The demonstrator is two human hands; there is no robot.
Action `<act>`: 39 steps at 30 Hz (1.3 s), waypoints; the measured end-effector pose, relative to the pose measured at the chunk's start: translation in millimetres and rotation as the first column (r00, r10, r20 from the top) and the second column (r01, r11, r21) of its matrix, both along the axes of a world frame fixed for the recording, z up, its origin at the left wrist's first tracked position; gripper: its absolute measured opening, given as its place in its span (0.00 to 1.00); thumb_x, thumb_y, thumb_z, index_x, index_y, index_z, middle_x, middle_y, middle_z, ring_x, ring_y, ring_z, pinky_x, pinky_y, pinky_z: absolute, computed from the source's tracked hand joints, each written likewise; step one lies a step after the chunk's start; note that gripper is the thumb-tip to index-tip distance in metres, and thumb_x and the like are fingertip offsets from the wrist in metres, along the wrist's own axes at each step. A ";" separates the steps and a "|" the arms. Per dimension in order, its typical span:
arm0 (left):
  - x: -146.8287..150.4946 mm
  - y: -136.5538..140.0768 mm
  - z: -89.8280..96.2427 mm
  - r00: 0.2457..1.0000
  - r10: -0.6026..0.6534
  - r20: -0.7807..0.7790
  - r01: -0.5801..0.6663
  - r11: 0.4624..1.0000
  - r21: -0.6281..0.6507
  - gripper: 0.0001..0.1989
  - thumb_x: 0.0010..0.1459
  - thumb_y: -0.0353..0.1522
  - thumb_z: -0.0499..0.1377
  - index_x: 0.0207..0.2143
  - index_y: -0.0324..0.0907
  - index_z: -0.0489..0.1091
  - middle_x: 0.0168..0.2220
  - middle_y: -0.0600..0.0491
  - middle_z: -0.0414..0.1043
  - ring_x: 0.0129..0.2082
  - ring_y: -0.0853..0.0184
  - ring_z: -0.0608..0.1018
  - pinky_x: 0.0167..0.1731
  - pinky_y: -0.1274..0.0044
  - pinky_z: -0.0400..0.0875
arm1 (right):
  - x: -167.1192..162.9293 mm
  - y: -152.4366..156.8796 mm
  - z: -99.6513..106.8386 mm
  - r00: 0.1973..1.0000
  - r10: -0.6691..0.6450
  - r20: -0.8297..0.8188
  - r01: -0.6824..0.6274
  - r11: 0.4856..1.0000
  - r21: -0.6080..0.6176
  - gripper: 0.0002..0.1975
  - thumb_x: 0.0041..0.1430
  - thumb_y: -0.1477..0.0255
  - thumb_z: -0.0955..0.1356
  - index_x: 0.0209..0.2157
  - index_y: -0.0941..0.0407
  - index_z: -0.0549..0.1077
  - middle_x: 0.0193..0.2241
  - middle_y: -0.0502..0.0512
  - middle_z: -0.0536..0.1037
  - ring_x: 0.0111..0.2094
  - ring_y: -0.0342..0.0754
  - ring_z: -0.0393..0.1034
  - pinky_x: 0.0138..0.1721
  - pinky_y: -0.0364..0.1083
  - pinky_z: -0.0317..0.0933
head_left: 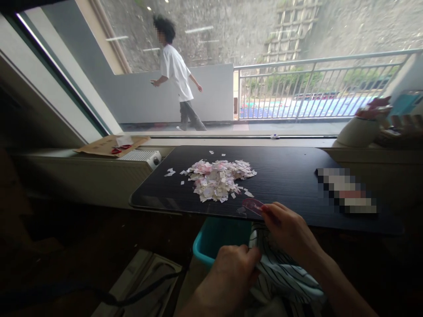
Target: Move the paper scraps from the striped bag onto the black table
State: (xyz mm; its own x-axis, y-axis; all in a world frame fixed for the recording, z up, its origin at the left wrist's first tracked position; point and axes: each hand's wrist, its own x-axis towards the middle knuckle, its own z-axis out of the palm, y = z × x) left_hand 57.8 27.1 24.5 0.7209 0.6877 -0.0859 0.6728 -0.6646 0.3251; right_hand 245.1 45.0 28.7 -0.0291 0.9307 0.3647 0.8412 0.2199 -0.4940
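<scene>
My right hand (286,224) is closed on a pink see-through plastic piece with a rounded end (253,205), held over the table's front edge; its exact kind is unclear. Below and to the left, my left hand (233,268) is curled shut against a white cloth with dark stripes (284,268), apparently gripping its edge; the fingertips are hidden. A heap of small cut paper pieces (214,180), white and pinkish, lies on the black table (280,163) beyond my hands. A few scraps are scattered around the heap.
Under the table's front edge stands a teal bin (203,242). A phone-like dark object, blurred out (346,191), lies at the table's right. Red scissors (120,149) rest on a brown envelope (99,145) above a white radiator (140,158). Outside the window, a person (176,72) walks past.
</scene>
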 end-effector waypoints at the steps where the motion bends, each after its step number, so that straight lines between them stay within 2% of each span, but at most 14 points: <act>1: 1.6 -0.1 0.3 1.000 -0.014 0.001 0.014 1.000 0.008 0.06 0.56 0.30 0.58 0.38 0.43 0.68 0.33 0.53 0.74 0.33 0.63 0.77 0.31 0.78 0.67 | 2.2 -0.9 -0.1 1.000 -0.029 0.007 0.029 0.999 0.013 0.11 0.62 0.69 0.59 0.35 0.54 0.72 0.30 0.52 0.74 0.30 0.45 0.69 0.32 0.42 0.58; 5: 7.4 -0.5 2.4 0.999 -0.041 0.008 0.041 0.998 0.037 0.03 0.57 0.29 0.57 0.35 0.42 0.67 0.32 0.53 0.74 0.32 0.63 0.77 0.29 0.78 0.67 | 12.5 -6.0 -4.8 0.989 -0.136 0.060 0.134 0.990 0.039 0.10 0.62 0.68 0.60 0.35 0.54 0.71 0.31 0.53 0.74 0.30 0.46 0.69 0.32 0.43 0.58; 9: 9.5 0.1 2.1 0.999 -0.039 0.008 0.039 0.998 0.042 0.03 0.56 0.28 0.56 0.35 0.42 0.67 0.31 0.53 0.74 0.31 0.63 0.77 0.29 0.78 0.67 | 4.7 -9.4 -10.1 0.999 -0.032 0.020 0.032 0.999 0.008 0.10 0.62 0.68 0.60 0.35 0.55 0.71 0.31 0.52 0.74 0.30 0.45 0.69 0.33 0.43 0.59; 14: 6.7 0.5 1.0 0.999 -0.031 0.015 0.031 0.999 0.023 0.05 0.55 0.28 0.56 0.36 0.42 0.67 0.32 0.53 0.74 0.32 0.63 0.77 0.32 0.78 0.68 | -14.6 -4.9 -6.0 0.997 0.076 -0.031 -0.077 0.996 -0.033 0.10 0.63 0.69 0.60 0.34 0.55 0.71 0.29 0.52 0.73 0.30 0.45 0.68 0.32 0.42 0.59; 19: 4.8 2.6 0.5 1.000 -0.023 -0.003 0.023 1.000 0.012 0.04 0.57 0.29 0.56 0.37 0.42 0.67 0.32 0.52 0.74 0.32 0.63 0.77 0.32 0.78 0.68 | -14.7 -4.4 -0.5 0.999 0.032 -0.035 -0.033 0.999 -0.020 0.11 0.63 0.70 0.59 0.33 0.55 0.71 0.28 0.52 0.72 0.29 0.45 0.67 0.32 0.43 0.59; 24: 3.2 2.9 0.6 0.999 -0.024 0.021 0.024 1.000 0.008 0.04 0.57 0.29 0.56 0.36 0.42 0.67 0.32 0.52 0.74 0.33 0.62 0.77 0.32 0.77 0.67 | -14.3 -9.0 1.3 0.989 0.134 -0.055 -0.137 0.989 -0.058 0.10 0.62 0.71 0.60 0.33 0.54 0.71 0.29 0.52 0.73 0.29 0.44 0.68 0.30 0.42 0.60; 29: -0.5 2.0 0.7 0.999 -0.015 0.028 0.014 1.000 0.022 0.03 0.57 0.29 0.56 0.36 0.43 0.66 0.32 0.53 0.74 0.33 0.62 0.77 0.31 0.77 0.67 | -14.4 -12.2 1.7 0.993 0.088 -0.082 -0.092 0.995 -0.042 0.09 0.62 0.70 0.60 0.34 0.54 0.71 0.29 0.52 0.72 0.29 0.44 0.68 0.31 0.42 0.59; 33: -2.1 3.0 0.2 1.000 -0.008 0.023 0.007 1.000 0.028 0.04 0.57 0.30 0.58 0.36 0.43 0.67 0.32 0.53 0.74 0.33 0.62 0.77 0.31 0.78 0.67 | -10.9 -12.9 5.8 0.985 0.136 -0.106 -0.146 0.985 -0.094 0.11 0.62 0.69 0.60 0.29 0.54 0.70 0.27 0.51 0.72 0.27 0.43 0.67 0.29 0.41 0.59; 39: -10.1 3.0 0.9 0.999 0.035 0.006 -0.035 0.999 0.010 0.04 0.58 0.30 0.57 0.37 0.44 0.67 0.32 0.54 0.74 0.33 0.63 0.77 0.31 0.78 0.66 | 6.9 16.1 9.7 0.997 -0.079 -0.022 0.080 0.996 0.037 0.10 0.60 0.69 0.61 0.34 0.55 0.72 0.32 0.54 0.77 0.31 0.47 0.71 0.34 0.43 0.60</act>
State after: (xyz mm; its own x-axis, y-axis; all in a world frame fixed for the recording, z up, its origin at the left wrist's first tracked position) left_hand 47.7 30.1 25.4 0.6965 0.7136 -0.0747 0.6942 -0.6438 0.3218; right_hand 252.0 61.1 38.4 0.0521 0.9155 0.3990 0.8465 0.1715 -0.5040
